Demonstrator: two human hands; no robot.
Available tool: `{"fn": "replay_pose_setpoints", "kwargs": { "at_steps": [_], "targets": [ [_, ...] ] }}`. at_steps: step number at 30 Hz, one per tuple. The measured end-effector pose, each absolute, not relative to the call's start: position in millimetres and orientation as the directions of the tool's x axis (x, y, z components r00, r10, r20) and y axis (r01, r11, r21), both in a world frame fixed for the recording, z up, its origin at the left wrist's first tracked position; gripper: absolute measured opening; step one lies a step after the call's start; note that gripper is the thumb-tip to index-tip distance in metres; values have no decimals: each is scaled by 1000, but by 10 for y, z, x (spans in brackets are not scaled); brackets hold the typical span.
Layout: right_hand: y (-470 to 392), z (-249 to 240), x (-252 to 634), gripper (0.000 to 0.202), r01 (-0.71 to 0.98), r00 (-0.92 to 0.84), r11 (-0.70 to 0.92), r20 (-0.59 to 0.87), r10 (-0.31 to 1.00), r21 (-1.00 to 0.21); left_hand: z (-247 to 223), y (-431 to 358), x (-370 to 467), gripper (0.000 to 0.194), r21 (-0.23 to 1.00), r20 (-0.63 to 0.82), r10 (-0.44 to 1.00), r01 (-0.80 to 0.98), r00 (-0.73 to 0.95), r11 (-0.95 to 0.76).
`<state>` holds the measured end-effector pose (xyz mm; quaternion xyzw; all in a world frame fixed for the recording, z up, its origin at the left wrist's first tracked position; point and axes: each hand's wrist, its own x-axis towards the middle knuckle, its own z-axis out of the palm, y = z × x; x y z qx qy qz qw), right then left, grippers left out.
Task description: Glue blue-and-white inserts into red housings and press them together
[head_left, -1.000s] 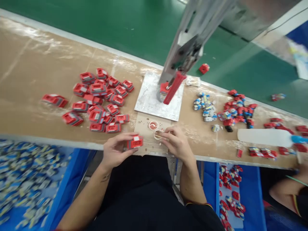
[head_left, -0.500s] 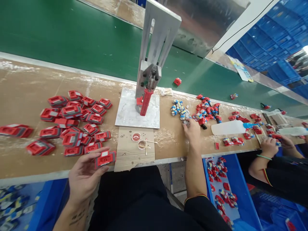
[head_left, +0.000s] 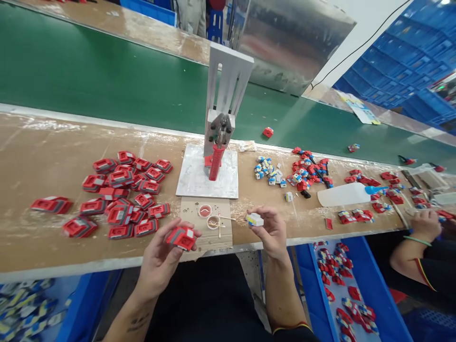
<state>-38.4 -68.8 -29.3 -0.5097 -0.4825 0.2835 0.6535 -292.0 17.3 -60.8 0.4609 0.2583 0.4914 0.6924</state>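
My left hand point(head_left: 160, 259) grips a red and grey plastic toy part point(head_left: 181, 237) with a small white patch, held above the table's front edge. Between the fingertips of my right hand point(head_left: 270, 230) is a small white, yellow and blue plastic piece point(head_left: 254, 219). The two parts are apart, on either side of a cardboard sheet point(head_left: 225, 237). On that sheet stand two small round cups point(head_left: 204, 211) with cotton swabs point(head_left: 220, 228) beside them. A heap of similar red and grey parts point(head_left: 121, 176) lies left; small white-blue-yellow pieces point(head_left: 263, 167) lie to the right.
A metal toggle press with a red handle point(head_left: 215, 162) rises from a pale plate point(head_left: 192, 183). Beyond runs a green conveyor belt point(head_left: 142, 85). A white squeeze bottle point(head_left: 342, 194) lies right, near red assembled pieces point(head_left: 309, 171). Blue bins point(head_left: 374, 285) sit below; a co-worker's hand point(head_left: 425, 223) is far right.
My right hand has lifted a white, yellow and blue piece off the table and brought it leftward. My left hand has moved right with the red part. The camera view has shifted.
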Motion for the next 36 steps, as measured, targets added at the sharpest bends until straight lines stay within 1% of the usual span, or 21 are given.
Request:
{"fn": "replay_pose_setpoints", "kwargs": {
  "at_steps": [2, 3, 6, 9, 14, 17, 20, 24, 25, 27, 29, 30, 32, 34, 36],
  "targets": [
    [-670, -255, -437, 21, 178, 329, 302, 346, 879, -937, -581, 139, -2855, 40, 877, 57, 928, -463, 369, 131],
    [-661, -250, -481, 20, 201, 295, 293, 343, 892, -935, -573, 119, -2824, 39, 869, 38, 930, -472, 365, 149],
    [-622, -268, -677, 25, 254, 214, 279, 335, 917, -926, -573, 78, -2756, 39, 847, 3, 925, -493, 379, 199],
    [-581, -293, -888, 30, 305, 224, 242, 316, 922, -921, -597, 63, -2755, 44, 852, -36, 924, -472, 382, 228],
    [-559, -283, -1108, 29, 277, 207, 211, 272, 940, -937, -629, 24, -2814, 46, 892, -78, 942, -398, 327, 213],
    [-559, -267, -1153, 31, 318, 197, 177, 247, 949, -931, -636, -6, -2806, 45, 918, -79, 952, -349, 297, 185],
    [-550, -272, -1161, 30, 343, 181, 161, 233, 956, -926, -625, -26, -2777, 42, 941, -47, 955, -309, 293, 141],
    [-536, -332, -1155, 29, 294, 187, 130, 191, 964, -947, -593, -45, -2780, 40, 976, 7, 952, -211, 306, 61],
    [-539, -351, -1150, 28, 285, 194, 125, 185, 963, -950, -585, -57, -2789, 43, 983, 31, 949, -183, 314, 29],
    [-554, -387, -1130, 29, 288, 208, 128, 192, 959, -949, -572, -90, -2808, 58, 988, 107, 937, -145, 333, -61],
    [-574, -412, -1093, 40, 305, 203, 143, 210, 956, -942, -565, -123, -2818, 77, 980, 191, 918, -125, 349, -156],
    [-581, -418, -1068, 49, 306, 180, 152, 214, 960, -940, -562, -130, -2821, 84, 975, 221, 909, -111, 355, -194],
    [-581, -413, -1013, 66, 295, 74, 171, 201, 977, -940, -545, -118, -2836, 93, 965, 261, 888, -81, 378, -249],
    [-565, -370, -975, 68, 279, -54, 200, 193, 980, -939, -503, -90, -2880, 95, 948, 307, 856, -50, 417, -315],
    [-548, -284, -976, 64, 258, -124, 257, 232, 965, -931, -441, -79, -2968, 88, 919, 351, 819, 0, 453, -394]
  ]
}}
